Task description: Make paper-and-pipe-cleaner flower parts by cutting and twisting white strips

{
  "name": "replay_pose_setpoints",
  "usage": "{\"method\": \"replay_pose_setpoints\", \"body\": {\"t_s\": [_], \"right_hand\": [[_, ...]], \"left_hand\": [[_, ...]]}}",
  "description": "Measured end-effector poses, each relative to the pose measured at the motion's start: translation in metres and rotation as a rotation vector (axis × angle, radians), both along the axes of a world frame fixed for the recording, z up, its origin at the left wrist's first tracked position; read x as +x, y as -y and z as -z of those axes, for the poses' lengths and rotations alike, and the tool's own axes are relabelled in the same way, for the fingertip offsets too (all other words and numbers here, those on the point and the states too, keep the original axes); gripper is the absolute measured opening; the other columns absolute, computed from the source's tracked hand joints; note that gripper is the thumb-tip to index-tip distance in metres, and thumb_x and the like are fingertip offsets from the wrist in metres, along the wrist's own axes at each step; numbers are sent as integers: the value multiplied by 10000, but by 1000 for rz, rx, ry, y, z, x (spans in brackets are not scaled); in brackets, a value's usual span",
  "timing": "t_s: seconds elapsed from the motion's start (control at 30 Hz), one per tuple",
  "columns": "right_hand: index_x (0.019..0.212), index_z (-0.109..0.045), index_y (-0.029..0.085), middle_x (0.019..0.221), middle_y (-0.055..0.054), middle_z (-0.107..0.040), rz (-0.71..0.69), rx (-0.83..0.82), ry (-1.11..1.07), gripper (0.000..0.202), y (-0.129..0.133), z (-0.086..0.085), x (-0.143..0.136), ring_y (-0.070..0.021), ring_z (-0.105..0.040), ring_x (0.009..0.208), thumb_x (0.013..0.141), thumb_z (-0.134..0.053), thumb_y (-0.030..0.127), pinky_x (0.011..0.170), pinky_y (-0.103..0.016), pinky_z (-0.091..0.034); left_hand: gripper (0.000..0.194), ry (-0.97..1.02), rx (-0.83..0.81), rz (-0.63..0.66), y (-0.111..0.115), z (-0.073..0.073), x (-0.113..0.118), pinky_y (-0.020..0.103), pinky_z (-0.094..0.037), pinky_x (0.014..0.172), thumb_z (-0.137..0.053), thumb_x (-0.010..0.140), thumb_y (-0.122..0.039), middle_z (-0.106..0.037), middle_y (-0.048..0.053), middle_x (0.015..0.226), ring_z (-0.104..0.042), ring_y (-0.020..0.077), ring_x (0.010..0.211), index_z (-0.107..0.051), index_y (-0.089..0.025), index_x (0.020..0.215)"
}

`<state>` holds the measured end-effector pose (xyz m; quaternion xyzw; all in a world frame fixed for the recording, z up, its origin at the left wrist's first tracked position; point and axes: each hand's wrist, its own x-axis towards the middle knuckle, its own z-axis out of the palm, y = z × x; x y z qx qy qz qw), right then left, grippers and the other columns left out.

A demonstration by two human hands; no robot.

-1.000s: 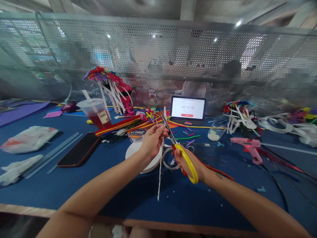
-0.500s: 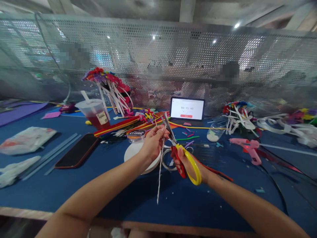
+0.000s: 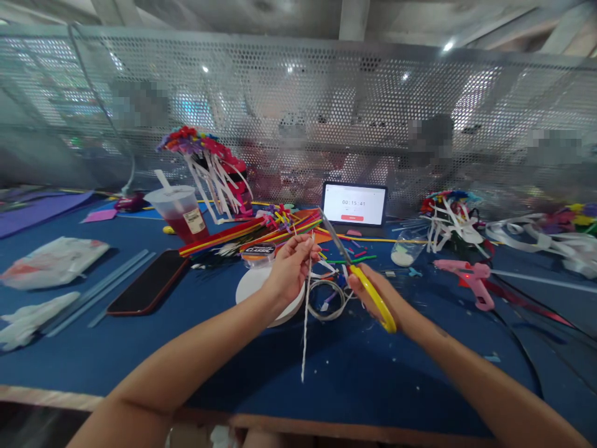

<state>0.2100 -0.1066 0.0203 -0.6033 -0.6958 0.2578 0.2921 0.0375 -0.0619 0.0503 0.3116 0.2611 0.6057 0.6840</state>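
Pinched in the fingers of my left hand (image 3: pixel 293 266) is a white twisted cord (image 3: pixel 306 330), its long end hanging down over the blue tabletop. My right hand (image 3: pixel 373 292) is closed around yellow-handled scissors (image 3: pixel 368 286), whose blades point up and to the left, apart from the cord. Below my left hand lies a white round spool (image 3: pixel 247 292), partly covered by my wrist. A coil of pale wire or cord (image 3: pixel 326 302) rests between the two hands. Behind the left hand is a round tub with a "Classic" label (image 3: pixel 259 250).
A cup of red drink (image 3: pixel 180 214) and a phone (image 3: pixel 148 283) are on the left. A tablet showing a timer (image 3: pixel 354 204) leans at the back before a perforated metal screen (image 3: pixel 298 112). At right sits a pink glue gun (image 3: pixel 471 280). Colourful pipe cleaners (image 3: pixel 224 236) lie behind.
The scissors in my right hand have moved right, away from the cord and left hand, and their blades look closer together. My left hand still holds the cord in nearly the same place.
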Motion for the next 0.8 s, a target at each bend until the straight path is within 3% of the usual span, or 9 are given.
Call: {"method": "replay_pose_setpoints", "body": {"t_s": [0.1,0.2,0.33,0.47,0.6,0.7,0.8], "right_hand": [[883,-455,178,745,-94,-629,196,41,477,409,-8,-5,34,-241,-609,689,808,-392,575,565,-296,-367],[955,-465,128,799,-164,-650,311,-26,726,434,-12,1,59,-298,-637,758,815,-413,535,586,-318,-372],[972,-476,105,851,-180,-654,356,-107,761,427,-14,14,74,-312,-636,829,814,-419,497,611,-326,-385],[957,-499,96,904,-171,-649,281,-89,773,373,-17,21,83,-289,-624,875,789,-478,428,656,-320,-398],[939,-551,81,919,-166,-636,205,-30,836,410,-18,23,88,-278,-604,895,814,-444,456,714,-331,-410],[961,-591,63,962,-194,-622,180,31,924,451,-17,22,85,-283,-579,936,828,-432,463,727,-339,-422],[888,-638,80,924,-207,-631,168,73,996,437,-14,16,81,-306,-546,978,828,-442,466,699,-346,-433]], "left_hand": [[152,-44,-27,47,2,0,1,136,-460,525,-675,676,-130,-616,12,607,-547,47,510,-609,-108,810],[129,-85,-23,124,3,4,1,136,-451,512,-684,671,-138,-606,15,607,-540,48,509,-624,-96,777],[145,-133,-13,246,5,10,1,136,-442,515,-699,664,-156,-578,-4,618,-516,35,506,-631,-101,780],[138,-229,8,310,12,7,3,132,-411,505,-692,681,-190,-560,-11,616,-482,24,493,-627,-108,771],[116,-304,48,358,23,2,5,147,-387,513,-671,708,-206,-550,-10,621,-466,29,506,-619,-117,762],[95,-309,65,411,29,-4,5,157,-380,523,-651,730,-205,-534,-11,625,-462,34,517,-612,-122,757],[85,-296,118,426,37,-21,6,169,-376,524,-641,737,-204,-521,-11,617,-462,45,520,-601,-128,736]]}}
